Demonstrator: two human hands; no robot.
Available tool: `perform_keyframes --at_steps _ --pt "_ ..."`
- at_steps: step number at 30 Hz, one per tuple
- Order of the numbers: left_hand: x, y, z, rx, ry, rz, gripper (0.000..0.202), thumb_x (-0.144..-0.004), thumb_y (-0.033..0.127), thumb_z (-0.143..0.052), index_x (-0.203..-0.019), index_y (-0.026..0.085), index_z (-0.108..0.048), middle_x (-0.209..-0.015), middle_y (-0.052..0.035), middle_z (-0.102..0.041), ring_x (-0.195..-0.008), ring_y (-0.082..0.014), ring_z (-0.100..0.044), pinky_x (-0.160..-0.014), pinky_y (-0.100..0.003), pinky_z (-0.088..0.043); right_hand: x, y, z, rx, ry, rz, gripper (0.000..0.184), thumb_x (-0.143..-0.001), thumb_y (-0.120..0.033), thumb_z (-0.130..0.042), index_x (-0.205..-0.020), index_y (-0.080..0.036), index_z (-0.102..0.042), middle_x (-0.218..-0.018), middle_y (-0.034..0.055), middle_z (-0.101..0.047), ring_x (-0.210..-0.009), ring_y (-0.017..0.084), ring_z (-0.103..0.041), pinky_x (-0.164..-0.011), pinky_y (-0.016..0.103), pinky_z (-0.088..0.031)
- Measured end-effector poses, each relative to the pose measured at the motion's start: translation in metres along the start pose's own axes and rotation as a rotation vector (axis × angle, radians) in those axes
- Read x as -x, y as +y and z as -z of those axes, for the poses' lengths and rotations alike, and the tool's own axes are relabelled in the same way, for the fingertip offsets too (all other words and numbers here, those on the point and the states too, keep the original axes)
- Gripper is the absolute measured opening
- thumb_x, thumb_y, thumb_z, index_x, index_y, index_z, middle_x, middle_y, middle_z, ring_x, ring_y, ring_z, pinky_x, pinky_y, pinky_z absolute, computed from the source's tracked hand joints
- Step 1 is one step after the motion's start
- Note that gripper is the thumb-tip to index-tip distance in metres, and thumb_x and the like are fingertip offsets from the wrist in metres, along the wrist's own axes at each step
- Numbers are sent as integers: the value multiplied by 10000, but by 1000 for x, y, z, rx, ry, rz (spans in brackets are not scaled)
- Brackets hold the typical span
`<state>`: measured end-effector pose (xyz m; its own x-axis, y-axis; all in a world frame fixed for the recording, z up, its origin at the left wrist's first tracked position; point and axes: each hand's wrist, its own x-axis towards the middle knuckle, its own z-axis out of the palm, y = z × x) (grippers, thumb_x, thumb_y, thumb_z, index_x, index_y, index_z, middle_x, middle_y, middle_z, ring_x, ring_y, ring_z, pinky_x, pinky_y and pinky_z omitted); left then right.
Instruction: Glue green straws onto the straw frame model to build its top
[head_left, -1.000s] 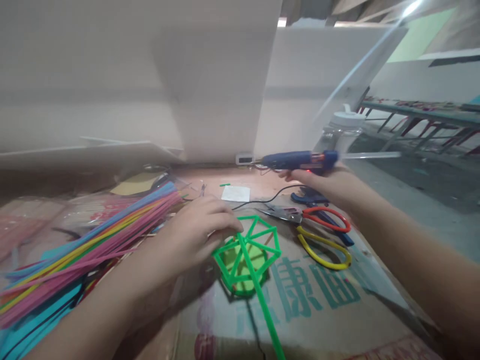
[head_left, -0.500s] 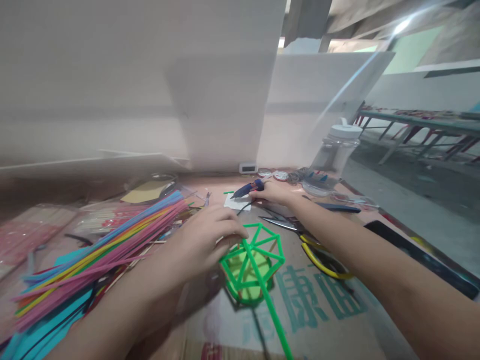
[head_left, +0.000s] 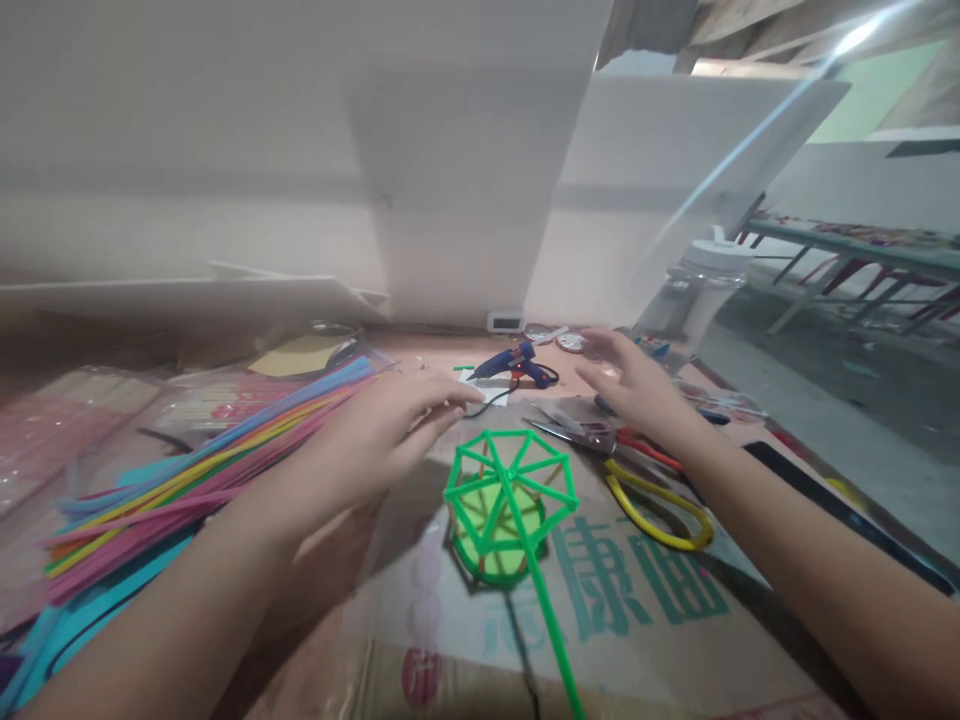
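A green pipe-cleaner frame (head_left: pixel 489 545), shaped like a spoked wheel over a yellow-green round base (head_left: pixel 480 510), stands on the cardboard. One long green stem (head_left: pixel 551 630) slants from its hub toward me. My left hand (head_left: pixel 412 410) hovers just behind and left of it, fingers apart, holding nothing. At the right, my right hand (head_left: pixel 634 385) is raised with thumb and fingers spread, empty. Between the hands, a blue glue gun (head_left: pixel 501 362) lies on a white paper piece (head_left: pixel 495 396). Yellow-handled scissors (head_left: pixel 660 540) rest below my right forearm.
At the left lies a bundle of coloured pipe cleaners (head_left: pixel 225 450) beside packs of wooden sticks (head_left: pixel 82 410). A clear water bottle (head_left: pixel 694 300) stands at the back right. A dark phone-like slab (head_left: pixel 840 510) lies near the right edge. White boards (head_left: pixel 450 200) rise behind.
My right hand has let go of the glue gun and moved right, opening. My left hand has come away from the green frame. The view has shifted slightly.
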<state>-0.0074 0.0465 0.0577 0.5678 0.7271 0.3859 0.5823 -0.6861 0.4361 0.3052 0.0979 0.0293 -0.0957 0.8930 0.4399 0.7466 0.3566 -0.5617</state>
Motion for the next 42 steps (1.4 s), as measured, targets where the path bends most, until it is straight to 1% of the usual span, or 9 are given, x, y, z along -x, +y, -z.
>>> perform_keyframes --at_steps 4,7,10,15,21,25,30,36,42 --pt "-1 -10 -4 90 -74 198 368 -987 413 -509 -1230 204 -690 -1126 -75 -754 -1031 -248 -694 -866 -375 -540 55 -58 36 -173 -188 127 227 -977 -427 -548 -875 -225 -569 -771 24 -667 -686 172 -644 -629 293 -530" --pt "-3 -14 -14 272 -120 265 381 -987 441 -502 -1225 203 -680 -1082 -69 -754 -1012 -231 -703 -822 -337 -563 99 -98 46 -154 -506 138 229 -904 -462 -675 -855 -261 -578 -728 -15 -668 -606 156 -617 -520 266 -472" --pt "-4 -14 -25 439 -162 318 404 -974 475 -528 -1229 198 -674 -1097 -84 -751 -1016 -235 -705 -768 -315 -570 123 -117 38 -53 -655 138 350 -752 -462 -837 -906 -283 -579 -798 -18 -715 -645 182 -653 -525 280 -463" --pt "-7 -12 -36 585 -159 375 483 -930 587 -566 -1127 175 -725 -1089 -98 -751 -977 -240 -689 -810 -349 -560 127 -109 19 79 -550 228 273 -818 -354 -737 -957 -265 -519 -758 1 -674 -601 197 -612 -504 292 -395" --pt "-6 -10 -30 687 -227 515 417 -939 541 -553 -827 177 -723 -803 -47 -739 -773 -194 -685 -734 -332 -564 107 -82 26 173 -435 225 58 -961 -242 -504 -1019 -246 -496 -831 26 -695 -670 191 -645 -578 294 -420" --pt "-7 -8 -27 715 -280 575 295 -904 457 -618 -832 192 -727 -863 -42 -757 -776 -172 -683 -699 -286 -547 93 -71 34 196 -437 206 123 -976 -254 -505 -1091 -231 -543 -847 22 -734 -687 192 -692 -578 290 -457" --pt "-8 -12 -32 701 -319 457 298 -916 449 -602 -809 191 -706 -792 -15 -722 -716 -154 -649 -685 -283 -529 90 -68 33 223 -309 352 274 -997 -198 -483 -1226 -232 -630 -1089 63 -767 -922 224 -731 -744 344 -539" --pt "-7 -16 -36 747 -310 454 300 -918 453 -602 -854 184 -720 -816 -34 -728 -721 -160 -645 -702 -306 -532 90 -75 26 286 -164 502 272 -1007 -178 -486 -1166 -178 -707 -888 73 -765 -764 218 -695 -650 340 -496" --pt "-8 -14 -35 737 -315 510 326 -880 487 -618 -825 180 -712 -747 -6 -675 -683 -145 -599 -690 -286 -508 87 -69 24 240 -197 515 272 -976 -125 -523 -1118 -182 -747 -820 36 -752 -707 173 -674 -628 293 -471"
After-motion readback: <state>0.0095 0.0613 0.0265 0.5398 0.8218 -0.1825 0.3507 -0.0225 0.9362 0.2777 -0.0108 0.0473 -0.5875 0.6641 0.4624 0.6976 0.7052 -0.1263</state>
